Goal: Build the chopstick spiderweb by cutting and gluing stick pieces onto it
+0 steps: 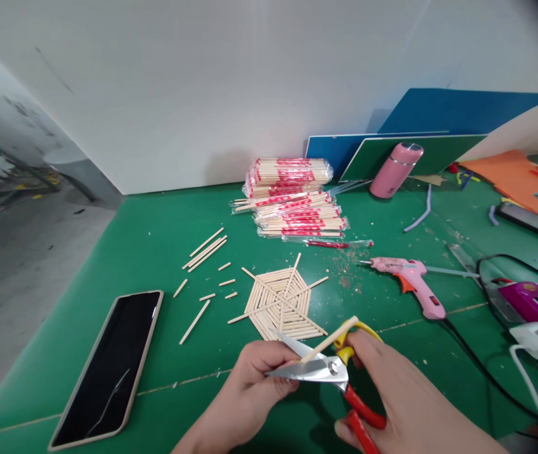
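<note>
Nearest, the right hand (pixel 394 384) grips scissors (pixel 332 367) around a stick (pixel 331 340) the left hand (pixel 253 386) pinches, while clear wrappers (pixel 300 205) hold chopsticks (pixel 276 171).

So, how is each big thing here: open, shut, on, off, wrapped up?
Red-and-yellow-handled metal scissors: open, in the right hand
Thin pale wooden stick: between the blades, pinched by the left hand
Flat hexagonal wooden-stick web: lying flat
Black-screened rectangular phone: face up, screen dark
Pink plastic glue gun: on its side; can't tell if it's on
Pink cylindrical bottle: lid on
Pale wooden stick packs: wrapped in clear plastic
</note>
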Demonstrator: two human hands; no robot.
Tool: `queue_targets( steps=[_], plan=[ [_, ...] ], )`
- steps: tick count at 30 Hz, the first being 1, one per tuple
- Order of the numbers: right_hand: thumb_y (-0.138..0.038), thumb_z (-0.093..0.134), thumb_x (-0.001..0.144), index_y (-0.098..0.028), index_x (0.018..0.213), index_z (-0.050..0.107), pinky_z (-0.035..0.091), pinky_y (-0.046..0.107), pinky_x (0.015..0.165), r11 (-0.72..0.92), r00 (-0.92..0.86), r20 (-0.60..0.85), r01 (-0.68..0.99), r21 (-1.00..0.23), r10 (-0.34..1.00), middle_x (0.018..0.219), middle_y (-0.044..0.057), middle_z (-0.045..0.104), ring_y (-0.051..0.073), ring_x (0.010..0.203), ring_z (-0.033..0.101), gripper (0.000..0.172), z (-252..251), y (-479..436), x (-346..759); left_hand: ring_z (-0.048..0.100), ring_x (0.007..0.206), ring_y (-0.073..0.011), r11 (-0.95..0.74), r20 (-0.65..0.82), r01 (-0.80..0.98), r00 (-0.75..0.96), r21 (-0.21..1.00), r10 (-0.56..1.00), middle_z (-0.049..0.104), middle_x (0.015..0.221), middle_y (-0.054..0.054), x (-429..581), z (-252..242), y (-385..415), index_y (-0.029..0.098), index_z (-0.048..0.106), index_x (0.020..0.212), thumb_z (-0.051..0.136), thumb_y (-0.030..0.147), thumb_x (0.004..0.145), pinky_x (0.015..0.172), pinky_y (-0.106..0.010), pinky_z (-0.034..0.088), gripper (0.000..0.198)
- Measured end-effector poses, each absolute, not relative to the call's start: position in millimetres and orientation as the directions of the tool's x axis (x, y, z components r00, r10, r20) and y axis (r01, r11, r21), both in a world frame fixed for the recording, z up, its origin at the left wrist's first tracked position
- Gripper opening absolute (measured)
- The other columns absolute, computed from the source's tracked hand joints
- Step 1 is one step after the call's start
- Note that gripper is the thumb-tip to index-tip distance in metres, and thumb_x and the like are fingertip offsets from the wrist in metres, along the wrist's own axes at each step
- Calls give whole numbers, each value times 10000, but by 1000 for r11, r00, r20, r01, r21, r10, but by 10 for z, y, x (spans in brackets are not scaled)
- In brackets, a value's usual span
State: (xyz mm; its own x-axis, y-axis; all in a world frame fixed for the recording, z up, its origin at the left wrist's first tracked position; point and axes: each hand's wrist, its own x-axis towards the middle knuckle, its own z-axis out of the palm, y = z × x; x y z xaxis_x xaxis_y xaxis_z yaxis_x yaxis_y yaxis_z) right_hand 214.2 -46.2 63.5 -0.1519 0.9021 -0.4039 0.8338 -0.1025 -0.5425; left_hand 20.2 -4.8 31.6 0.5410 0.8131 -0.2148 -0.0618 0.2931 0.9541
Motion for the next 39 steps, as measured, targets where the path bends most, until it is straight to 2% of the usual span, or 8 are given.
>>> queue_targets(
  steps=[4,10,16,20,24,28,32,39],
  plan=[
    [-334,641,538,-131,1113,447,408,422,875,-59,-149,-344,849,-526,927,1137,155,500,294,1047,477,640,612,-480,2188,327,463,-66,393,-273,-128,529,910,803,457,494,21,215,259,-73,154,669,596,647,215,617,438,-190,239,68],
    [-322,644,536,-158,1105,478,437,391,875,0,-173,-276,847,-532,945,1211,139,468,284,1089,471,615,607,-471,2217,262,417,-42,515,-316,-201,592,833,742,394,453,42,237,202,-89,149,670,608,691,325,605,413,-193,173,178],
    [-355,647,547,-149,1193,433,405,432,909,89,-191,-153,858,-507,970,1270,159,426,322,1156,409,711,569,-504,2244,278,451,-58,417,-296,-118,535,902,791,414,467,23,208,227,-66,124,626,526,687,428,612,425,-209,177,322],
    [-324,639,584,-207,1224,380,494,328,779,-5,-172,-254,820,-572,952,1173,101,531,260,1001,548,700,585,-517,2377,229,408,-41,407,-219,-307,499,860,838,367,448,44,74,304,24,133,609,581,633,446,673,429,-211,181,327],
    [-462,590,657,-186,1134,440,497,346,747,-108,41,-160,892,-439,986,1078,102,579,257,932,578,571,481,-489,2624,254,430,-43,295,-183,-397,296,869,938,307,447,72,20,318,119,155,578,640,588,363,743,477,-208,246,232],
    [-520,532,681,-161,1054,507,494,394,734,-167,148,-91,953,-252,985,976,102,620,264,863,604,518,283,-433,2854,312,480,-58,272,-229,-204,214,940,950,394,509,46,96,242,112,152,597,751,543,355,783,464,-196,234,213],
    [-457,511,696,-86,1052,521,470,437,770,-150,145,-63,985,-87,987,1014,162,612,310,929,579,514,130,-365,2996,402,547,-86,77,-95,163,109,984,989,511,623,11,142,194,73,155,611,819,507,322,803,501,-204,314,197],
    [-566,485,704,-133,1050,554,460,454,773,-87,85,-48,995,-48,995,1077,148,597,321,947,574,559,203,-320,3110,525,651,-134,-237,165,479,187,845,968,539,626,8,173,180,49,180,584,769,447,253,830,566,-209,392,167]
  ],
)
